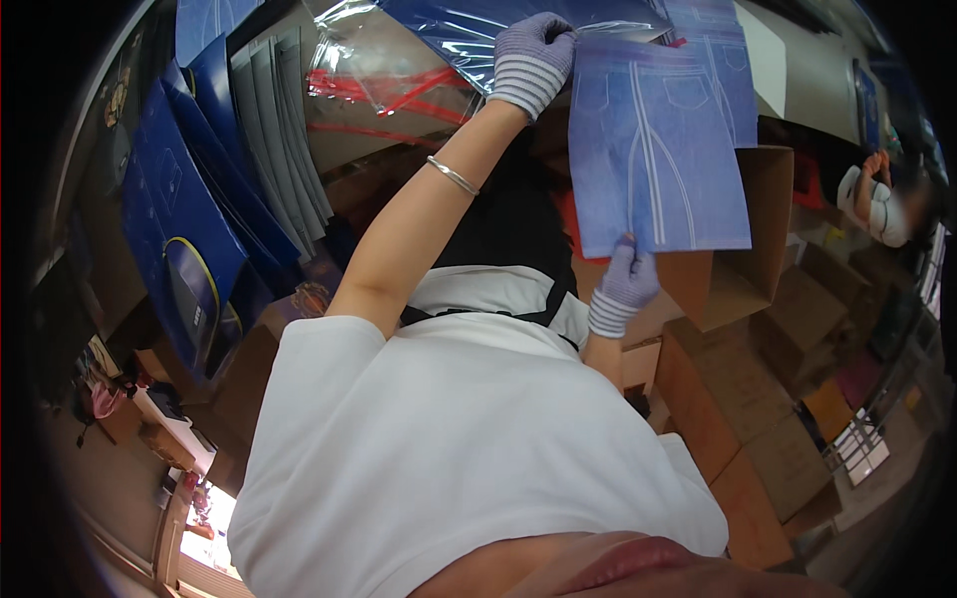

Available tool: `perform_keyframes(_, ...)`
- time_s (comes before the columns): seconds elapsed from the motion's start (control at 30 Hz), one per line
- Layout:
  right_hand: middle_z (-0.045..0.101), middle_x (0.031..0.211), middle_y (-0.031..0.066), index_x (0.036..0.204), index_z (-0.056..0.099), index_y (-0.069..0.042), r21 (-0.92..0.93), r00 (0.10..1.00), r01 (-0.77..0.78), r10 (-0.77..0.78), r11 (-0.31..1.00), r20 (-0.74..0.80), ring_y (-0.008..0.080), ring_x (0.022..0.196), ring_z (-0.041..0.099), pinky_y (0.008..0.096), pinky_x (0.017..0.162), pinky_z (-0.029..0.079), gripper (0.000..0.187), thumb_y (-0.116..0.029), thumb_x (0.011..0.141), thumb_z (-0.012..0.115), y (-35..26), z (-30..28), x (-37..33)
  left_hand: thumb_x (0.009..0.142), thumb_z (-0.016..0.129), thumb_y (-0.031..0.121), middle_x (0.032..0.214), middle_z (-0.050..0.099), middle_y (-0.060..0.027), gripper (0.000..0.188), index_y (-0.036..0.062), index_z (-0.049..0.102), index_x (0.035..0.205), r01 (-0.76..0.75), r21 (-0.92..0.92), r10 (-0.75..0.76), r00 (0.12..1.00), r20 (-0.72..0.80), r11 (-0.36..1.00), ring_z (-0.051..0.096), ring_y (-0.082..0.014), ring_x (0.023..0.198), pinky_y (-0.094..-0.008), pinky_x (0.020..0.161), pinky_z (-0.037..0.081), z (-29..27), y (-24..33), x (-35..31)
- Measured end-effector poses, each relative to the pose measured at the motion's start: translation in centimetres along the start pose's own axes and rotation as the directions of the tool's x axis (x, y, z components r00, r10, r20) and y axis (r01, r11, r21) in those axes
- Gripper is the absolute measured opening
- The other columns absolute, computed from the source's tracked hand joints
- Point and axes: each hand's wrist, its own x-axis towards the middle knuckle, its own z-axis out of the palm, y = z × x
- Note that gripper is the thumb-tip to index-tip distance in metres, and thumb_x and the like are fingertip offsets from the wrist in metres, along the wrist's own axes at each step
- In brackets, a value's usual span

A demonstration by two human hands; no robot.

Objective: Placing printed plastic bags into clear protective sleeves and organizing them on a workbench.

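A light blue sheet (688, 189) printed like the front of a pair of jeans lies at the upper right. My right hand (625, 284), in a striped lilac knit glove, pinches its lower edge. At the sheet's upper left corner is my left hand (535, 62), gloved alike, its fingers curled closed. Whether they grip that corner or the plastic beside it is hidden. Clear shiny plastic film over a dark blue item (439, 35) reaches behind my left hand. Another jeans-print sheet (736, 75) shows behind the first.
Dark blue printed folders or bags (184, 199) stand at the left, beside a stack of grey sheets (279, 130). Clear plastic with red strips (379, 90) lies on the table. An open cardboard box (743, 284) is at the right, with more cartons (738, 399) below. Another person (877, 204) is at the far right.
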Motion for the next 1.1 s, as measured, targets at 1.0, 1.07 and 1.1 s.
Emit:
perform_keyframes(1.0, 0.046, 0.057, 0.0059, 0.075, 0.055, 0.004, 0.311, 0.761, -0.437, 0.162, 0.844, 0.628, 0.0084, 0.051, 0.039, 0.0306, 0.048, 0.036, 0.024, -0.018, 0.082, 0.058, -5.8, 0.6, 0.1, 0.076, 0.062, 0.005, 0.08, 0.063, -0.0075, 0.012, -0.0003, 0.063, 0.086, 0.115, -0.213, -0.087, 0.987, 0.138, 0.97, 0.059, -0.0126, 0.073, -0.0234, 0.07, 0.047, -3.1, -1.6, -3.6)
perform_keyframes(1.07, 0.051, 0.063, 0.0074, 0.08, 0.055, 0.004, 0.498, 0.763, -0.424, 0.003, 0.757, 0.646, 0.0111, 0.056, 0.043, 0.0293, 0.053, 0.039, 0.022, -0.018, 0.082, 0.056, -5.7, 4.3, 1.5, 0.074, 0.062, 0.006, 0.081, 0.063, -0.0095, 0.013, 0.0007, 0.063, 0.086, 0.006, -0.105, 0.01, 0.988, 0.151, 0.994, 0.06, -0.0163, 0.073, -0.0257, 0.069, 0.047, -4.5, -2.0, -4.9)
perform_keyframes(1.1, 0.052, 0.066, 0.0087, 0.082, 0.055, 0.003, 0.578, 0.768, -0.374, -0.107, 0.725, 0.631, 0.0131, 0.058, 0.045, 0.0288, 0.055, 0.041, 0.02, -0.017, 0.083, 0.054, -4.9, 7.1, 2.8, 0.073, 0.062, 0.007, 0.081, 0.063, -0.0114, 0.014, 0.0017, 0.063, 0.086, -0.124, -0.019, 0.126, 0.97, 0.206, 0.992, 0.061, -0.0201, 0.072, -0.0279, 0.069, 0.048, -5.1, -1.7, -5.7)
